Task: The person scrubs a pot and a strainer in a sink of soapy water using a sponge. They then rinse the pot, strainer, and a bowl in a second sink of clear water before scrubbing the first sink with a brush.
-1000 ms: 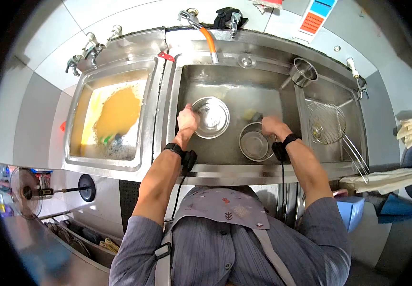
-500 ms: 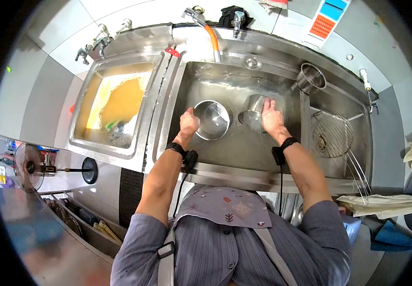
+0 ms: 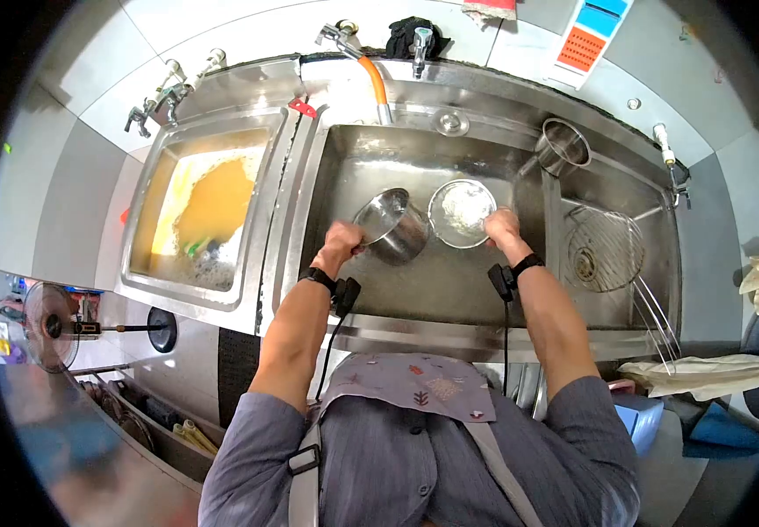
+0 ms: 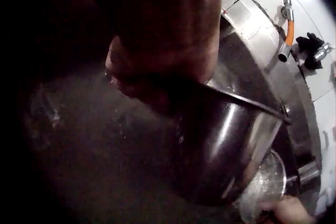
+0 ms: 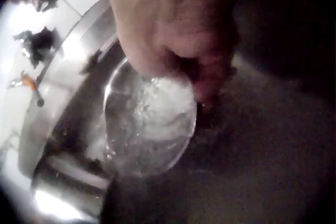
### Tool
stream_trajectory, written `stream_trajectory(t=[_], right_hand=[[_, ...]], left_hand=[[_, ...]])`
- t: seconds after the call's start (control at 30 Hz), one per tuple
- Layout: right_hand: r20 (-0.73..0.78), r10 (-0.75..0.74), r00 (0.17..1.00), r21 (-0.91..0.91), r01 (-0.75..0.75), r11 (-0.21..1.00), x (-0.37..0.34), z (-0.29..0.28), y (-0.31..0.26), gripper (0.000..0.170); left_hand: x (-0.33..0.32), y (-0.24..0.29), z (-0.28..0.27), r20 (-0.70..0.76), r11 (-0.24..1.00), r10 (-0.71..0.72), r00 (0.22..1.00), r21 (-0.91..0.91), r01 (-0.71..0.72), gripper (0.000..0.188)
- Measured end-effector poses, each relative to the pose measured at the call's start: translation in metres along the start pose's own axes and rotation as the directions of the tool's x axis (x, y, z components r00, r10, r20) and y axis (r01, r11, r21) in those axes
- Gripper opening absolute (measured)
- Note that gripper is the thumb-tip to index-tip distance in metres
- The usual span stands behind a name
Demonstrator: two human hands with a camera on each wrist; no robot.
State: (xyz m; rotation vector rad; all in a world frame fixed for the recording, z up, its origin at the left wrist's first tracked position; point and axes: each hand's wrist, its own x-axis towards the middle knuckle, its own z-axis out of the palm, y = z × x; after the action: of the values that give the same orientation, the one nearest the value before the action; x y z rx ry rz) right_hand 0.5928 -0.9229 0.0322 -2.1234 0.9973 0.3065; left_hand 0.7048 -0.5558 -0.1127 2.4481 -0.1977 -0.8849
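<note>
In the sink's middle basin, my left hand (image 3: 341,241) grips the rim of a steel pot (image 3: 404,239). This pot leans over, its mouth toward the upper left and its side wall showing. The left wrist view has the same pot (image 4: 226,145) hanging below the hand, which is mostly in shadow. My right hand (image 3: 503,228) holds a second steel pot (image 3: 461,213) by the right of its rim, fingers curled over the edge. Seen from the right wrist, that pot (image 5: 149,129) has its mouth up and bright, rippling water inside.
A soapy, yellowish basin (image 3: 261,220) lies to the left. On the right divider stands another steel pot (image 3: 564,145), tilted. A wire strainer (image 3: 607,246) rests over the right basin, handle reaching past the front edge. An orange-hosed faucet (image 3: 373,79) hangs at the back.
The right-hand pot went from near the front to farther back, was tipped on its side, and is now mouth up with water. The left-hand pot went from mouth up to leaning.
</note>
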Motion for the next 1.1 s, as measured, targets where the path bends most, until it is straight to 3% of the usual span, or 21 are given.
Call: stream_trajectory(t=[0.07, 0.1, 0.13, 0.2, 0.23, 0.27, 0.33, 0.4, 0.43, 0.47, 0.5, 0.53, 0.6, 0.63, 0.7, 0.73, 0.8, 0.87, 0.93, 1.0, 1.1], right_hand=[[0.126, 0.063, 0.99, 0.051, -0.07, 0.996, 0.021, 0.002, 0.017, 0.023], [0.257, 0.117, 0.959, 0.093, -0.145, 0.985, 0.032, 0.004, 0.026, 0.024], [0.262, 0.123, 0.957, 0.089, -0.151, 0.985, 0.034, 0.006, 0.029, 0.024], [0.18, 0.085, 0.98, -0.328, -0.021, 0.944, 0.038, 0.01, 0.032, 0.021], [0.132, -0.129, 0.983, -0.657, 0.184, 0.731, 0.032, 0.013, 0.032, 0.029], [0.131, -0.132, 0.982, -0.657, 0.186, 0.731, 0.029, 0.018, 0.028, 0.029], [-0.083, -0.553, 0.829, -0.905, 0.17, 0.39, 0.019, 0.036, 0.027, 0.034], [-0.052, -0.574, 0.817, -0.88, 0.234, 0.414, 0.018, 0.041, 0.026, 0.033], [0.059, -0.659, 0.75, -0.902, 0.323, 0.287, 0.004, 0.034, 0.022, 0.036], [0.171, -0.728, 0.664, -0.905, 0.399, 0.151, -0.003, 0.031, 0.018, 0.038], [0.172, -0.862, 0.477, -0.846, 0.52, 0.119, 0.0, 0.033, 0.026, 0.033], [0.18, -0.861, 0.476, -0.842, 0.527, 0.116, 0.005, 0.038, 0.025, 0.033], [0.24, -0.506, 0.828, -0.845, 0.435, 0.31, 0.025, 0.046, 0.015, 0.035], [0.224, -0.433, 0.873, -0.783, 0.425, 0.454, 0.038, 0.044, 0.016, 0.033], [0.344, -0.267, 0.9, -0.775, 0.433, 0.46, 0.035, 0.032, 0.004, 0.033], [0.445, -0.087, 0.891, -0.774, 0.432, 0.462, 0.029, 0.023, -0.007, 0.033], [0.521, -0.129, 0.843, -0.769, 0.53, 0.358, 0.02, 0.015, -0.013, 0.034], [0.481, -0.018, 0.876, -0.677, 0.385, 0.627, 0.032, 0.012, 0.005, 0.033], [0.462, -0.072, 0.884, -0.673, 0.402, 0.621, 0.054, 0.015, 0.021, 0.033], [0.357, -0.312, 0.88, -0.637, 0.474, 0.609, 0.071, 0.018, 0.037, 0.032], [0.335, -0.197, 0.921, -0.677, 0.381, 0.63, 0.04, 0.003, 0.016, 0.028]], left_hand=[[0.022, -0.014, 0.006, -0.13, 0.925, 0.045, 0.99, -0.369, -0.09, 0.017], [-0.063, 0.071, -0.046, -0.032, 0.797, -0.285, 0.958, -0.564, 0.219, 0.015], [-0.062, 0.074, -0.041, -0.026, 0.795, -0.29, 0.957, -0.563, 0.226, 0.015], [-0.062, 0.078, -0.038, -0.286, 0.8, -0.184, 0.941, -0.599, -0.026, 0.019], [-0.068, 0.085, -0.039, -0.282, 0.785, -0.178, 0.943, -0.618, -0.036, 0.025], [-0.064, 0.085, -0.039, -0.285, 0.785, -0.178, 0.942, -0.619, -0.039, 0.025], [-0.069, 0.084, -0.034, -0.17, 0.678, -0.129, 0.977, -0.734, -0.038, 0.03], [-0.074, 0.077, -0.031, -0.107, 0.667, -0.124, 0.987, -0.745, 0.003, 0.037], [-0.076, 0.073, -0.031, -0.064, 0.619, -0.099, 0.993, -0.786, 0.011, 0.039], [-0.078, 0.072, -0.034, -0.03, 0.567, -0.069, 0.997, -0.824, 0.015, 0.042], [-0.081, 0.071, -0.035, -0.028, 0.563, -0.08, 0.996, -0.826, 0.022, 0.042], [-0.085, 0.073, -0.037, 0.0, 0.574, -0.051, 0.999, -0.818, 0.03, 0.044], [-0.086, 0.077, -0.039, 0.027, 0.584, -0.03, 0.999, -0.811, 0.04, 0.046], [-0.085, 0.08, -0.04, 0.012, 0.606, -0.038, 0.999, -0.795, 0.033, 0.043], [-0.089, 0.086, -0.045, -0.01, 0.628, -0.053, 0.999, -0.778, 0.026, 0.041], [-0.092, 0.091, -0.049, -0.059, 0.787, -0.063, 0.996, -0.617, 0.013, 0.038], [-0.091, 0.089, -0.051, -0.107, 0.903, -0.068, 0.992, -0.429, 0.016, 0.036], [-0.085, 0.079, -0.043, -0.046, 0.883, 0.001, 0.999, -0.469, -0.022, 0.036], [-0.078, 0.084, -0.038, 0.036, 0.915, 0.008, 0.999, -0.404, 0.007, 0.04], [-0.091, 0.101, -0.036, 0.092, 0.957, 0.289, 0.953, -0.005, -0.29, 0.044], [-0.112, 0.145, -0.018, 0.017, 0.855, 0.493, 0.87, 0.173, -0.488, 0.042]])
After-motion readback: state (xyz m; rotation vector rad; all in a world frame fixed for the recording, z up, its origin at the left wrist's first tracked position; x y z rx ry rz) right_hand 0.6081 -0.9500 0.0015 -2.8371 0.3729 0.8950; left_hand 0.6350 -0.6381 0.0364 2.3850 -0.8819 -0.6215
